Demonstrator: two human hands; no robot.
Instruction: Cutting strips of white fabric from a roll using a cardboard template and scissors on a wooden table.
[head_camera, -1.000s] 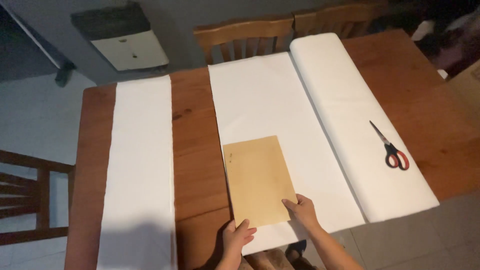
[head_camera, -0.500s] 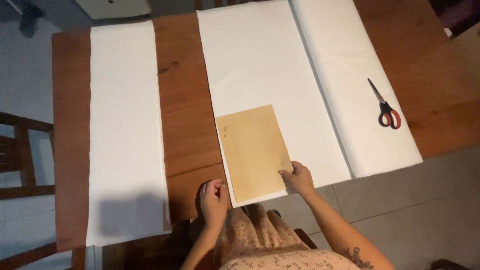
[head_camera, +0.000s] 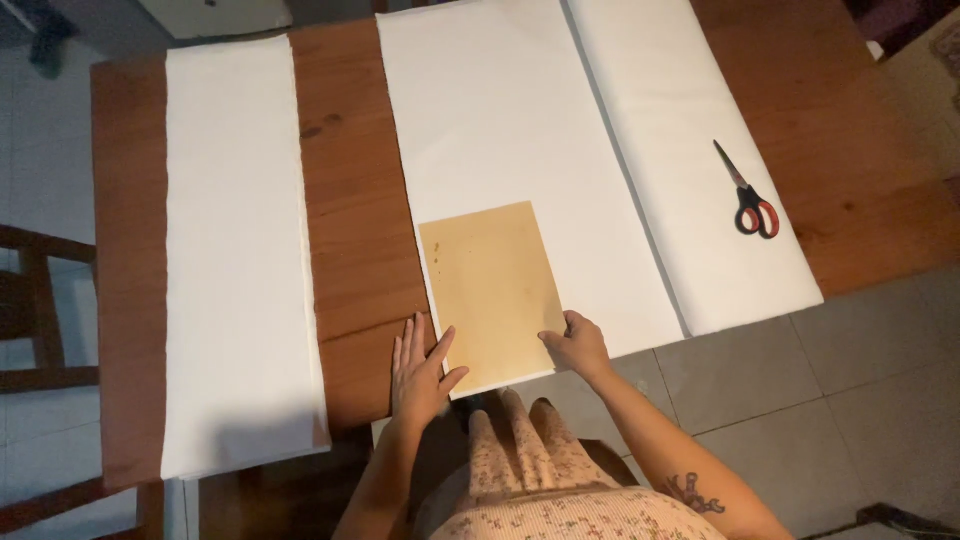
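Note:
A tan rectangular sheet (head_camera: 492, 290) lies on a long white sheet of paper (head_camera: 510, 130) near the table's front edge. My left hand (head_camera: 420, 370) rests flat on the wooden table (head_camera: 350, 230), fingers spread, its thumb touching the tan sheet's lower left corner. My right hand (head_camera: 575, 345) presses on the tan sheet's lower right corner with bent fingers.
A wide white roll (head_camera: 690, 150) lies to the right with red-handled scissors (head_camera: 748, 195) on it. Another long white strip (head_camera: 235, 250) covers the table's left side. A wooden chair (head_camera: 40, 320) stands at the left. Tiled floor (head_camera: 820, 400) shows at the lower right.
The view has moved closer over the table. My left hand has slid up onto the table beside the tan sheet's lower left corner. My right hand stays at the lower right corner.

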